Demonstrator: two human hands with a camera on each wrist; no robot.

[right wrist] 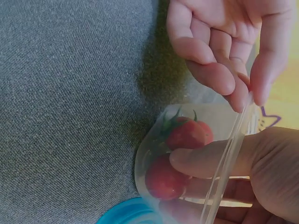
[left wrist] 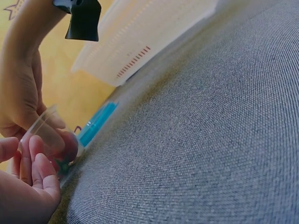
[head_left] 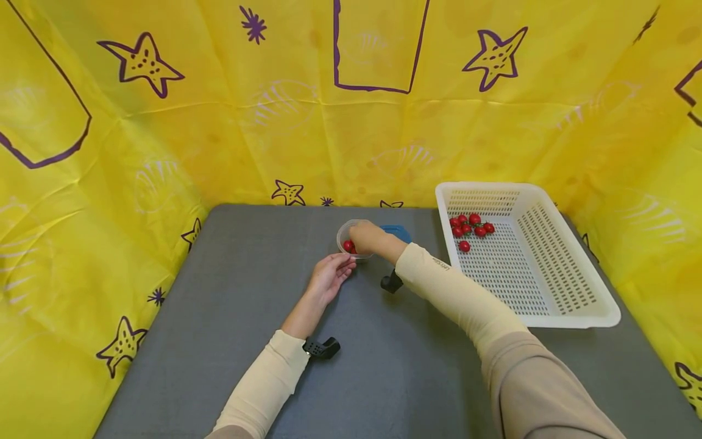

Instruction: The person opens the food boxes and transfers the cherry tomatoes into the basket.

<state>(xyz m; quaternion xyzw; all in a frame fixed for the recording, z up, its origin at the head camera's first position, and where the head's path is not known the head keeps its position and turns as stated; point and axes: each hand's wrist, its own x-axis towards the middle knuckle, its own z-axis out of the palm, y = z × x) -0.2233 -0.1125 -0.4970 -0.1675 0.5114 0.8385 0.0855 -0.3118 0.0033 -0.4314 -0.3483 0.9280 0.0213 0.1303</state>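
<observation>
A small clear plastic cup (head_left: pixel 342 234) stands on the grey table, with several red cherry tomatoes (right wrist: pixel 189 136) inside, green stems showing. My left hand (head_left: pixel 331 275) pinches the near side of its rim between thumb and fingertips. From the right, my right hand (head_left: pixel 372 238) reaches down over the rim into the cup. Inside, its thumb and fingers hold a cherry tomato (right wrist: pixel 163 179) low in the cup, seen through the clear wall in the right wrist view. From the head view, this hand covers much of the cup's opening.
A blue lid (head_left: pixel 399 232) lies just right of the cup, partly behind the right forearm. Farther right, a white perforated basket (head_left: pixel 609 317) holds several cherry tomatoes (head_left: pixel 480 231) toward its left back corner. Yellow patterned cloth (head_left: pixel 219 140) walls the table's back and sides.
</observation>
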